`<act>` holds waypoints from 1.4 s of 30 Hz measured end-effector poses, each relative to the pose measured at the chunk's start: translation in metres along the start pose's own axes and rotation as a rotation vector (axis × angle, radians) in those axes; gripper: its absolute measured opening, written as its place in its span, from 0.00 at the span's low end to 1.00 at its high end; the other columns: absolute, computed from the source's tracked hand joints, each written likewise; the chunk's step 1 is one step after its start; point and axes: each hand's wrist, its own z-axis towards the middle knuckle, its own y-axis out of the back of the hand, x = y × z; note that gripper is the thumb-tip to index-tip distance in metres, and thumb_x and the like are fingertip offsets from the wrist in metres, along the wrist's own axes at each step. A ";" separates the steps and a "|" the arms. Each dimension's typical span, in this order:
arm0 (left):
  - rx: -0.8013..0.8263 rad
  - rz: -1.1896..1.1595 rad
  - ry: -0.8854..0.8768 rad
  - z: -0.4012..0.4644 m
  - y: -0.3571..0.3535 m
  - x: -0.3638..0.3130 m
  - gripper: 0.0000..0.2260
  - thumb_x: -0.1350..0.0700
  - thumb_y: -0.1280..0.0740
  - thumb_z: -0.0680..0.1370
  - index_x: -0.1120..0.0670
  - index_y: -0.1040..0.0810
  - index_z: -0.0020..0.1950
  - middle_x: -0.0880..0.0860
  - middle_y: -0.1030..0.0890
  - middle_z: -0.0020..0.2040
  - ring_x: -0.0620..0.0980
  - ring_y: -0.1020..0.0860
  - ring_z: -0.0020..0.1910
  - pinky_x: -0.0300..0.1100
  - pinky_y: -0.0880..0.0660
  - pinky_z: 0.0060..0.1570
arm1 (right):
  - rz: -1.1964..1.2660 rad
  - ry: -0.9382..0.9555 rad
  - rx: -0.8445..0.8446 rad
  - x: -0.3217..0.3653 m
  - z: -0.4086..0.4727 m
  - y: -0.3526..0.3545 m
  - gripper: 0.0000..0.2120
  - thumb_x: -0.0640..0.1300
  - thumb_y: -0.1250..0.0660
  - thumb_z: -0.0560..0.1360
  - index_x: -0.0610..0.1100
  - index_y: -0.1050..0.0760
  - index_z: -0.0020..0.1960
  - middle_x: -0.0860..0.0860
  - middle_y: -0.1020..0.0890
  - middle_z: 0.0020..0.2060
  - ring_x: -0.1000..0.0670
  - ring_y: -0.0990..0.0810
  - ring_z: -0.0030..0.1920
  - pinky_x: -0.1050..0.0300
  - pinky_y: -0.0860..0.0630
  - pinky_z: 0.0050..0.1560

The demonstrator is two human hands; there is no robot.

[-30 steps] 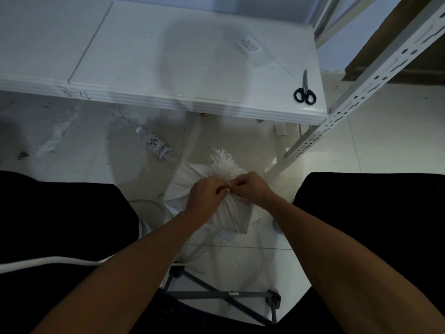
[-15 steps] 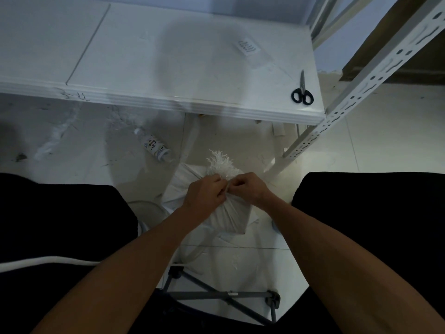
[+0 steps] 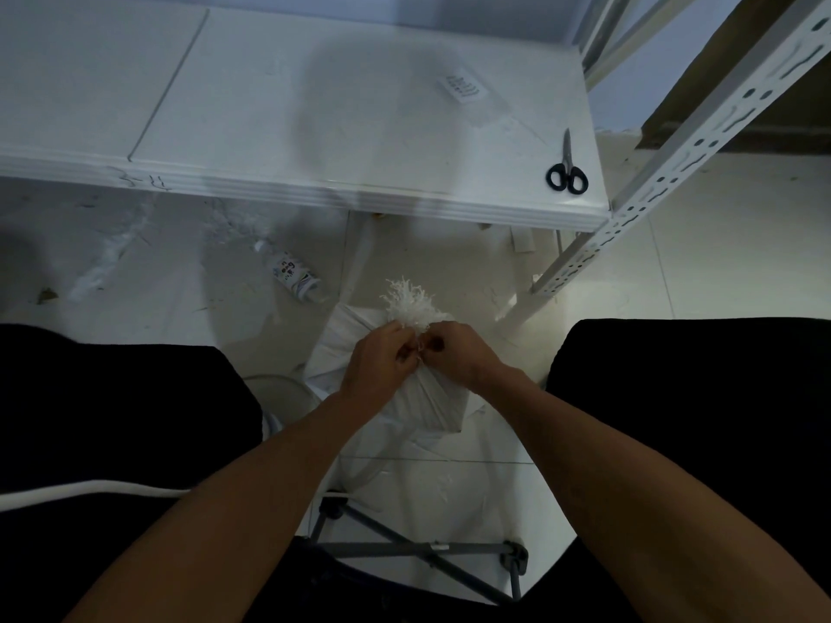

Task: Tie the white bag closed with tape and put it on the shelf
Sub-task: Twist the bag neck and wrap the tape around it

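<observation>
A pale tiled floor (image 3: 719, 272) littered with white scraps runs beneath a low white shelf (image 3: 359, 128) on a slotted metal upright (image 3: 674, 173), seen from above by a seated person whose dark-clad knees frame the view. Between those knees, on the floor just in front of the shelf, stands the white bag (image 3: 431, 397), its mouth gathered into a neck so that a frayed tuft (image 3: 411, 303) fans out above the pinch. The left hand (image 3: 377, 366) and right hand (image 3: 458, 353) meet at that neck, knuckles almost touching, the fingers (image 3: 404, 353) of both curled in tightly around the bunched fabric. It looks like a grip meant to keep the neck cinched while the binding is worked round it. The tape itself is too small and too hidden between the fingers to make out, and how far the tie has got cannot be told. Black-handled scissors (image 3: 567, 170) lie near the right end of the shelf, close to the upright, within reach, probably for cutting the tape. A small plastic bottle (image 3: 294, 278) lies on its side on the floor under the shelf edge, well left of the bag and no part of the job. The bag has not yet been lifted; the broad bare middle of the shelf seems the likely spot for it.
</observation>
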 end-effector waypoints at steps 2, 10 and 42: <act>-0.002 -0.006 -0.019 0.000 0.001 0.001 0.02 0.60 0.31 0.70 0.56 0.23 0.39 0.50 0.24 0.37 0.47 0.26 0.37 0.44 0.27 0.36 | 0.007 0.003 -0.015 -0.002 0.001 0.001 0.04 0.38 0.31 0.72 0.40 0.18 0.45 0.46 0.15 0.43 0.53 0.22 0.41 0.63 0.31 0.41; 0.015 0.298 -0.207 0.005 0.014 0.003 0.05 0.55 0.30 0.68 0.51 0.26 0.36 0.50 0.22 0.33 0.51 0.23 0.30 0.42 0.32 0.32 | -0.030 0.022 -0.044 -0.004 -0.003 0.004 0.07 0.33 0.35 0.70 0.37 0.18 0.41 0.42 0.14 0.41 0.44 0.17 0.44 0.50 0.21 0.51; 0.013 0.009 0.006 0.000 0.010 0.012 0.03 0.58 0.30 0.70 0.53 0.21 0.43 0.51 0.19 0.38 0.47 0.24 0.36 0.39 0.32 0.38 | -0.217 0.072 -0.030 0.027 0.001 -0.005 0.10 0.42 0.36 0.73 0.39 0.19 0.47 0.40 0.17 0.46 0.39 0.19 0.47 0.47 0.23 0.49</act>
